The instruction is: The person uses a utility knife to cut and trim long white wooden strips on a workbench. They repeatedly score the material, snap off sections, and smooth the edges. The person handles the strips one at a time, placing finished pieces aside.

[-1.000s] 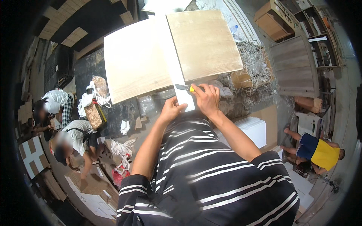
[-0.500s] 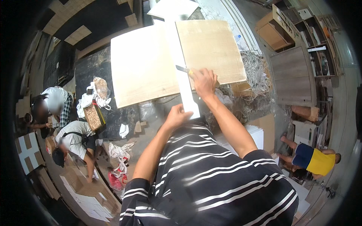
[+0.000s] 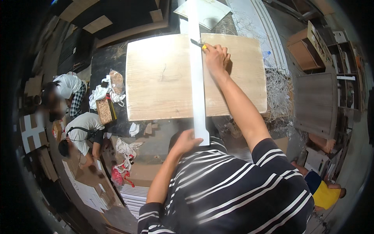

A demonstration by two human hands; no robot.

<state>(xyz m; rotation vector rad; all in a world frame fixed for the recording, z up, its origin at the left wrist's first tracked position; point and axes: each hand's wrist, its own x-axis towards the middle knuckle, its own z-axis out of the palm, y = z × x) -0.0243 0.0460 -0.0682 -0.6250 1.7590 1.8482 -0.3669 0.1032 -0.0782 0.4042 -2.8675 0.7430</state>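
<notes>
On a dark worktop (image 3: 117, 56), a pale board (image 3: 159, 89) is crossed near-to-far by a white strip (image 3: 198, 85). Its near end is pinched by the left hand (image 3: 185, 142); farther off, a yellow knife (image 3: 204, 47) is gripped in the right hand (image 3: 217, 57), blade (image 3: 194, 41) over the strip.

A downward, wide fisheye view is taken from the head, the striped shirt (image 3: 241, 183) framed close at lower centre.

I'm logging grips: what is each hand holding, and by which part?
Left hand: the white strip, at its wider near end. Right hand: the knife, by its yellow handle.
</notes>
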